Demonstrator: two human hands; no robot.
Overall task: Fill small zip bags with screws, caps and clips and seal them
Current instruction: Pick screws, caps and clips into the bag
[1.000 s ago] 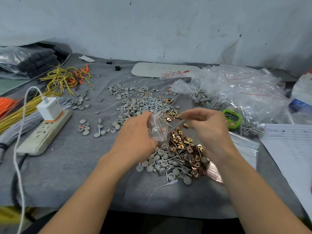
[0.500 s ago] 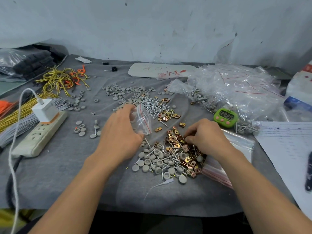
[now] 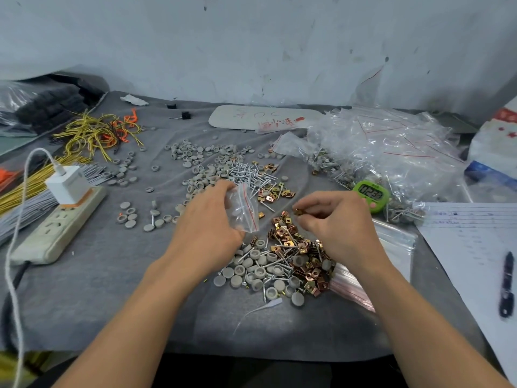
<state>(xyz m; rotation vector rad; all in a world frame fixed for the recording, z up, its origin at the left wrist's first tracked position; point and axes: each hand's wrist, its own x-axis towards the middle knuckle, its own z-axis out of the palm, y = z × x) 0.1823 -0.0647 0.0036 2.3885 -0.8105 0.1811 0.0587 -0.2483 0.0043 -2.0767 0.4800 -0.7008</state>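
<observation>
Zip bag (image 3: 242, 210): small, clear, with a red seal line running down its right-hand edge. It is held just above the desk (image 3: 112, 289) in the left hand (image 3: 207, 219), whose grip is closed round the bag's left side, fingers curled over the top. Pale shapes show through the plastic; I cannot tell what they are or how many.

Right hand (image 3: 335, 222): narrow grip, thumb and forefinger pinching one copper-coloured clip (image 3: 298, 211). The clip is near the bag's seal edge but not touching it. The other fingers are curled under.

Below and between the hands is a mixed heap on the grey cloth:
- loose clips (image 3: 291, 233) in the middle
- grey caps (image 3: 251, 270) toward the near edge
- some screws threaded through the heap

A second batch of screws (image 3: 246, 175) lies just behind the bag, with more caps scattered to its left.

Under the right wrist is a flat stack of empty bags (image 3: 391, 245). A green timer (image 3: 370, 195) sits just beyond the right hand, and behind it is a large heap of filled bags (image 3: 386, 152).

Far right: a written sheet (image 3: 470, 247) with a pen (image 3: 505, 284) lying on it. Left: a power strip (image 3: 56, 225) with a white charger (image 3: 68, 184) plugged in, and yellow wires (image 3: 95, 133) behind it.
</observation>
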